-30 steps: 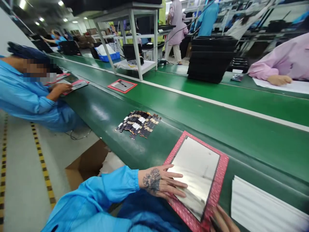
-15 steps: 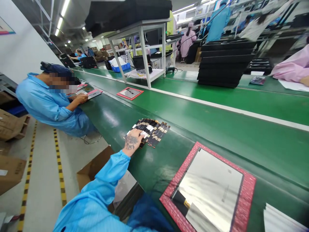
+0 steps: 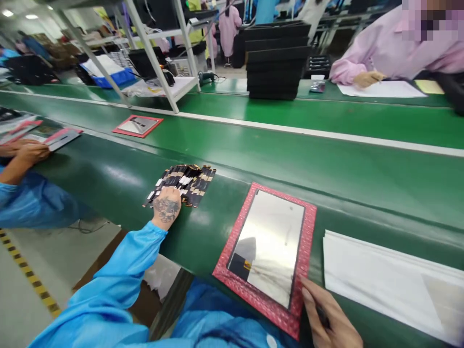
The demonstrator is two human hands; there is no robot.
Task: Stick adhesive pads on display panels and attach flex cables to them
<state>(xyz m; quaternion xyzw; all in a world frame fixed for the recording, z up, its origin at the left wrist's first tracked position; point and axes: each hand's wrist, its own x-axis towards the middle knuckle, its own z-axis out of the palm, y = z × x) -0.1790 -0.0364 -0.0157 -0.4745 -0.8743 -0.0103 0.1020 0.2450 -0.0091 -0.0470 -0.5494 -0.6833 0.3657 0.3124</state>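
Note:
My left hand [image 3: 166,208], tattooed on the back, rests on the near edge of a fanned pile of small black and gold flex parts [image 3: 186,179], fingers curled down onto them. A shiny metal panel [image 3: 270,241] lies in a red foam tray [image 3: 308,232] on the green bench in front of me. My right hand [image 3: 328,321] sits at the tray's near right corner, fingers closed around a thin dark tool.
A stack of white sheets [image 3: 391,275] lies right of the tray. Another red tray [image 3: 137,125] rides the green conveyor [image 3: 326,164]. A co-worker's hand [image 3: 31,152] works at left; a person in pink [image 3: 398,48] writes across the line. Black trays [image 3: 277,60] are stacked behind.
My left hand left the metal panel and reached out to the pile of flex parts, where it stays. The view swung right, and my right hand came back into sight at the tray's corner.

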